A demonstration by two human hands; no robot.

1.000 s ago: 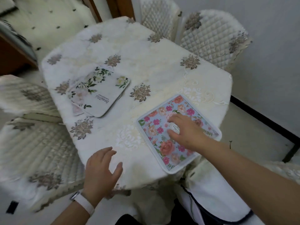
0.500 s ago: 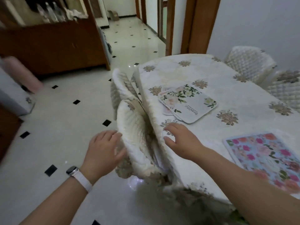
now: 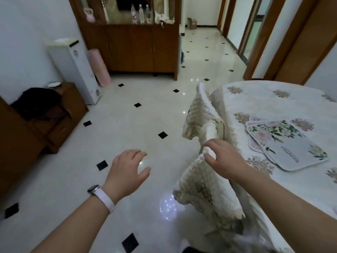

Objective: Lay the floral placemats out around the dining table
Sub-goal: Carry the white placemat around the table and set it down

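The room has a shiny white floor with small black diamond tiles. A big round surface with a cream flowered cloth stands at the right side of the view. This surface is the landmark for everything else.

The right hand reaches out over the top of a quilted chair cover that is pushed up against the near edge of the surface. The palm faces down, the fingers are spread and bent a little, and the fingertips touch the top of the chair cover. It holds nothing. The right arm stretches in from the bottom right corner, just above the rim of the surface.

The left hand floats over the bare floor, well away from the surface. Its fingers are wide open and curved, and it is empty too. A white watch band sits on that wrist.

A second chair cover stands farther along the same edge of the surface. The two chairs fill that edge. Past them, away from the surface, the floor is wide and open up to a brown wooden cabinet on the far wall.

A stack of floral placemats lies flat on the surface, close to the edge by the chairs. The top one is pale with rounded corners, green leaves, light flowers and a line of dark letters. The corners of other mats peek out from under it, fanned toward the chairs. Neither hand touches the stack.
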